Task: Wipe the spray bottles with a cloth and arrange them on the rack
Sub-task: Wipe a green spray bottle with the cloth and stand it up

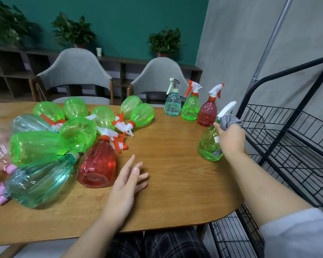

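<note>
My right hand (pixel 230 139) grips a green spray bottle (pixel 208 144) by its neck, a grey cloth (pixel 229 121) bunched between my fingers and the white sprayer head. The bottle stands upright near the table's right edge, beside the black wire rack (pixel 287 138). Three bottles stand upright behind it: a teal one (pixel 172 106), a green one (pixel 190 108) and a red one (pixel 207 113). My left hand (pixel 128 180) hovers open over the wooden table (pixel 175 183), just right of a lying red bottle (pixel 98 164).
Several green, teal, red and pink bottles lie in a heap (pixel 50 138) on the table's left half. Two grey chairs (pixel 76 75) stand behind the table. The rack's wire shelves hold nothing that I can see.
</note>
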Demonstrator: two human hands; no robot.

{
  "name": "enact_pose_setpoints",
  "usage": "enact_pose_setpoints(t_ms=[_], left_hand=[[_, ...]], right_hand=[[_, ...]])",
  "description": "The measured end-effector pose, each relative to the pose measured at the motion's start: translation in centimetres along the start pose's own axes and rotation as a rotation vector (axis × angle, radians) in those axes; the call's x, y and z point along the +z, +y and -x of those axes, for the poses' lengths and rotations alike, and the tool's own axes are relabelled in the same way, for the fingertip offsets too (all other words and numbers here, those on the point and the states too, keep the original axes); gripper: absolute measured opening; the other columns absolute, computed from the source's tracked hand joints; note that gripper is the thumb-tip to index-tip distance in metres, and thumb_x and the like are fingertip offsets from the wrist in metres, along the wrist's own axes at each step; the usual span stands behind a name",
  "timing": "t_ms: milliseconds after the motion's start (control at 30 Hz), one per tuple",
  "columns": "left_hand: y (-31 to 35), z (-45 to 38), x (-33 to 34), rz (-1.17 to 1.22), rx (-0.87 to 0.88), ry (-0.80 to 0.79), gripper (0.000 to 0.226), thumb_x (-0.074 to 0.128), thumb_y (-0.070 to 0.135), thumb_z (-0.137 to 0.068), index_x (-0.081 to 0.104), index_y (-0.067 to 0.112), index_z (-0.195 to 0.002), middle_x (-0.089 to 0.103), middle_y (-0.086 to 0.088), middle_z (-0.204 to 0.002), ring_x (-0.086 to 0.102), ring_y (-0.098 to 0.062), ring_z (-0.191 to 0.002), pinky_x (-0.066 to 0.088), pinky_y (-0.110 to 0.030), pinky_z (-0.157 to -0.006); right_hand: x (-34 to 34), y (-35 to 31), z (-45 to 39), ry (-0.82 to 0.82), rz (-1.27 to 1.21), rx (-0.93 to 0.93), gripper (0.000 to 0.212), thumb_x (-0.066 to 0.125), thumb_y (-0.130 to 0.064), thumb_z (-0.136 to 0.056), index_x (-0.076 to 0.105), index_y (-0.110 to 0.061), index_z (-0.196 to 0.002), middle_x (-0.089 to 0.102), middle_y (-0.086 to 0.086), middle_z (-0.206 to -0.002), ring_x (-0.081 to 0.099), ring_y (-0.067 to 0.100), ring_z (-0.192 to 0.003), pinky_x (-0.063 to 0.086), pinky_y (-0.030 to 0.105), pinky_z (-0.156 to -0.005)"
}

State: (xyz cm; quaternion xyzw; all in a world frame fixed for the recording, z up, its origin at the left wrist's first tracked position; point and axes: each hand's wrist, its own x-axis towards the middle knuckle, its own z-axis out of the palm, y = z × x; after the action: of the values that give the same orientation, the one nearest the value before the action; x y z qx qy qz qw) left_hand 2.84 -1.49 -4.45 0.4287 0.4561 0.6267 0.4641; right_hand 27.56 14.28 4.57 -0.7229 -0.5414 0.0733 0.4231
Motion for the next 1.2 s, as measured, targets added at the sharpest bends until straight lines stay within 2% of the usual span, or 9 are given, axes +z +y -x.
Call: enact_pose_setpoints(t_ms=[67,167,233,367,567,700,833,1033,1200], left_hand=[[0.0,0.1,0.1,-0.018,0.005,0.001,0.046,0.044,0.029,-0.095,0.037,0.033,-0.141,0.059,0.005,-0.130,0.067,-0.018,-0.109,0.057,-0.024,-0.085],[0.1,0.2,0.1,-0.030,0.003,0.001,0.047,0.045,0.034,-0.091,0.040,0.034,-0.137,0.059,0.006,-0.129,0.067,-0.017,-0.108,0.057,-0.023,-0.083],[0.1,0.1,0.0,-0.026,-0.002,0.008,0.048,0.046,0.035,-0.090,0.041,0.032,-0.138,0.060,0.005,-0.128,0.068,-0.018,-0.108,0.057,-0.024,-0.082],[-0.1,0.1,-0.1,-0.025,-0.009,0.021,0.041,0.046,0.031,-0.095,0.045,0.029,-0.136,0.063,0.001,-0.125,0.068,-0.021,-0.107,0.058,-0.024,-0.082],[-0.2,0.0,0.1,-0.050,-0.011,0.030,0.031,0.043,0.020,-0.100,0.050,0.025,-0.131,0.064,-0.002,-0.123,0.068,-0.022,-0.105,0.058,-0.024,-0.082],[-0.2,0.1,0.1,-0.051,-0.005,0.028,0.032,0.044,0.015,-0.101,0.051,0.023,-0.131,0.064,-0.003,-0.121,0.068,-0.022,-0.104,0.058,-0.023,-0.081],[-0.2,0.0,0.1,-0.048,-0.001,0.033,0.032,0.044,0.015,-0.101,0.051,0.024,-0.130,0.064,-0.002,-0.122,0.067,-0.021,-0.105,0.058,-0.022,-0.082],[-0.3,-0.2,-0.1,-0.041,-0.006,0.054,0.030,0.042,0.016,-0.102,0.051,0.028,-0.128,0.064,-0.002,-0.123,0.067,-0.020,-0.108,0.057,-0.022,-0.085],[-0.4,-0.2,0.0,-0.038,-0.004,0.051,0.032,0.042,0.011,-0.102,0.052,0.027,-0.128,0.064,-0.003,-0.122,0.067,-0.019,-0.106,0.057,-0.021,-0.083]], right_hand=[[-0.3,0.2,-0.9,0.011,0.087,0.023,0.058,0.059,-0.050,-0.088,0.039,-0.007,-0.054,0.050,0.012,-0.055,0.058,0.031,-0.056,0.047,0.040,-0.051],[-0.8,0.4,-2.4,0.005,0.164,0.039,0.054,0.061,-0.050,-0.087,0.047,-0.005,-0.061,0.064,0.019,-0.073,0.065,0.037,-0.068,0.055,0.043,-0.060],[-1.5,0.6,-3.2,-0.001,0.217,0.040,0.047,0.064,-0.045,-0.087,0.051,-0.004,-0.068,0.064,0.018,-0.081,0.063,0.035,-0.074,0.051,0.038,-0.062],[-2.7,1.0,-3.7,-0.003,0.275,-0.013,0.045,0.068,-0.039,-0.086,0.045,-0.009,-0.063,0.063,0.015,-0.079,0.063,0.033,-0.077,0.047,0.035,-0.060],[-0.9,2.9,0.2,-0.074,0.335,-0.206,0.006,0.061,-0.012,-0.088,0.056,-0.009,-0.090,0.062,0.006,-0.085,0.063,0.026,-0.078,0.052,0.035,-0.065],[0.5,4.6,2.8,-0.180,0.422,-0.247,0.016,0.051,-0.001,-0.088,0.054,-0.008,-0.103,0.058,0.006,-0.099,0.058,0.025,-0.094,0.050,0.037,-0.073],[1.5,4.9,3.0,-0.203,0.483,-0.336,0.029,0.045,-0.001,-0.090,0.052,-0.011,-0.116,0.052,0.005,-0.115,0.046,0.023,-0.112,0.047,0.036,-0.081],[2.3,5.1,1.2,-0.201,0.551,-0.297,0.034,0.041,-0.001,-0.091,0.054,-0.010,-0.120,0.050,0.007,-0.120,0.043,0.024,-0.115,0.044,0.036,-0.089],[2.7,5.0,-0.4,-0.266,0.635,-0.212,0.039,0.039,-0.001,-0.092,0.049,-0.010,-0.128,0.045,0.008,-0.126,0.042,0.026,-0.120,0.041,0.040,-0.088]])
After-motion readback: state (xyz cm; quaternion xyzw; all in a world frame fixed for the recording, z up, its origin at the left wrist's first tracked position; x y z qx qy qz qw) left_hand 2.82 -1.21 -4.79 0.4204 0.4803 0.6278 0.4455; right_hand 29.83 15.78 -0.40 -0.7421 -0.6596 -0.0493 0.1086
